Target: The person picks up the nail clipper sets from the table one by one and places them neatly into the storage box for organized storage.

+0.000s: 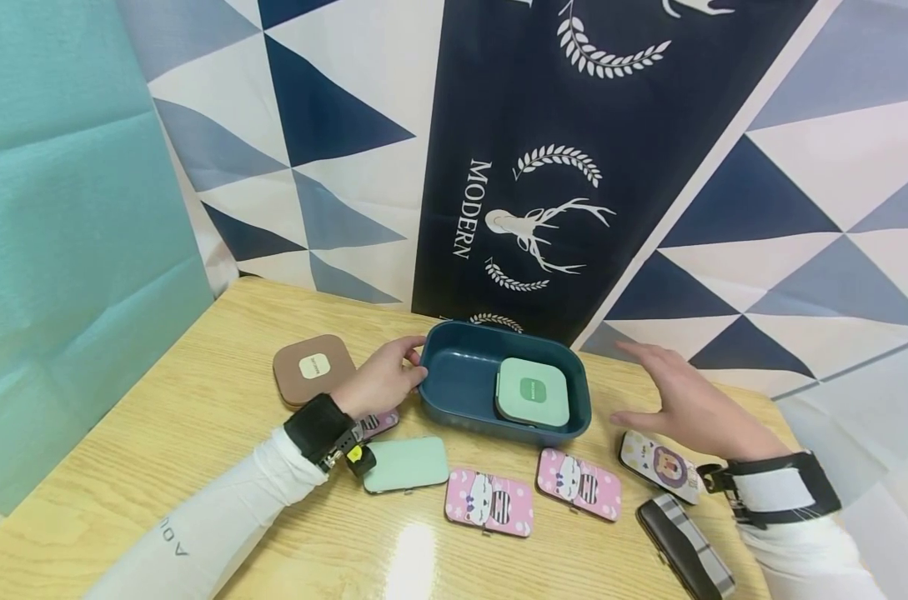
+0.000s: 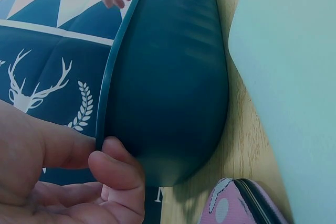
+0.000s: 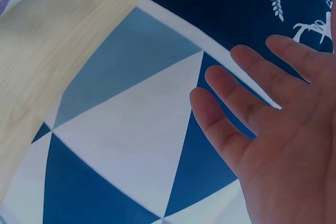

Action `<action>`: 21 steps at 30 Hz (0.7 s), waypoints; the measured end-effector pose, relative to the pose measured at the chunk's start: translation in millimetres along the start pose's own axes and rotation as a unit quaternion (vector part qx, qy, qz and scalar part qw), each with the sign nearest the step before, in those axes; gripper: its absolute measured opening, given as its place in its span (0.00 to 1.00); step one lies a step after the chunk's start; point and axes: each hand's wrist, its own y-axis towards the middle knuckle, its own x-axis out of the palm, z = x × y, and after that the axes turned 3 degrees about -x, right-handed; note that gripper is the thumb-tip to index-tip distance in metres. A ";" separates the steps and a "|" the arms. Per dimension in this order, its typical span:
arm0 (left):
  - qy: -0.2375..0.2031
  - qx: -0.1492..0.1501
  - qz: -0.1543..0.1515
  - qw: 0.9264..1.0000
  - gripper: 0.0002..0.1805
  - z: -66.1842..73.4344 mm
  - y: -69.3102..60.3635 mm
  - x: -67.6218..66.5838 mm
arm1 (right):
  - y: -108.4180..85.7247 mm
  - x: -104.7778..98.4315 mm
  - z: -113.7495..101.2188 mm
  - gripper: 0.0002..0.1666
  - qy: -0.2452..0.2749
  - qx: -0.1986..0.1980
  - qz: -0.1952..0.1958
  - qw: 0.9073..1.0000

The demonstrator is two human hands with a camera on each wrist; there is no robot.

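A dark blue plastic basin (image 1: pixel 454 375) stands on the table against the patterned backdrop. Inside it, on the right side, sits a square mint-green case (image 1: pixel 532 392). My left hand (image 1: pixel 384 377) pinches the basin's left rim; in the left wrist view the thumb and fingers (image 2: pixel 118 169) grip that edge. To the right of the basin my right hand (image 1: pixel 682 400) hovers apart from it, holding nothing. Its fingers (image 3: pixel 220 129) are spread and nearly straight in the right wrist view. Under it lies a white case with a lion picture (image 1: pixel 659 467).
A brown square case (image 1: pixel 314 368) lies left of the basin. In front are a mint rectangular case (image 1: pixel 406 464) and two pink cat-print cases, one nearer (image 1: pixel 489 502) and one further right (image 1: pixel 578 484). Another pink case (image 1: pixel 378 423) is partly under my left wrist. A black-and-grey case (image 1: pixel 684 546) lies front right.
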 end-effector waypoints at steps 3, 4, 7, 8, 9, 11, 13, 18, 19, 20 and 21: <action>0.002 -0.001 0.000 1.000 0.30 -0.6 0.2 -0.2 | -6.4 0.2 5.5 0.60 -0.001 -0.001 0.006 1.000; 0.003 -0.002 0.001 1.000 0.30 -0.6 0.3 -0.3 | -8.8 0.2 7.2 0.60 -0.003 0.000 0.007 1.000; 0.003 -0.004 0.001 1.000 0.30 -0.4 0.3 -0.5 | -16.1 0.1 12.3 0.62 -0.002 0.005 0.009 1.000; 0.003 -0.004 0.001 1.000 0.30 -0.3 0.4 -0.4 | -18.7 0.0 14.1 0.62 -0.002 0.010 0.008 1.000; 0.002 -0.004 0.001 1.000 0.30 0.0 0.5 -0.3 | -21.4 0.1 16.0 0.63 -0.002 0.014 0.008 1.000; 0.001 -0.005 0.001 1.000 0.30 0.3 0.5 -0.2 | -27.3 0.0 20.2 0.63 -0.003 0.025 0.006 1.000; 0.000 -0.004 0.001 1.000 0.30 0.2 0.8 -0.1 | -33.5 -0.1 24.9 0.64 -0.004 0.037 0.003 0.999; 0.000 -0.002 0.000 1.000 0.30 -0.4 1.4 -0.3 | -49.0 -1.0 37.4 0.66 -0.001 0.058 0.006 0.998; 0.000 -0.001 -0.001 1.000 0.30 -0.4 1.3 -0.3 | -51.8 -1.0 40.0 0.66 0.000 0.057 0.010 0.998; 0.000 -0.003 -0.001 1.000 0.30 -0.6 1.3 -0.2 | -54.7 -0.8 42.5 0.66 0.001 0.054 0.017 0.998; -0.001 -0.004 -0.001 1.000 0.30 -0.6 1.2 -0.1 | -57.6 -0.3 45.2 0.66 0.001 0.049 0.024 0.998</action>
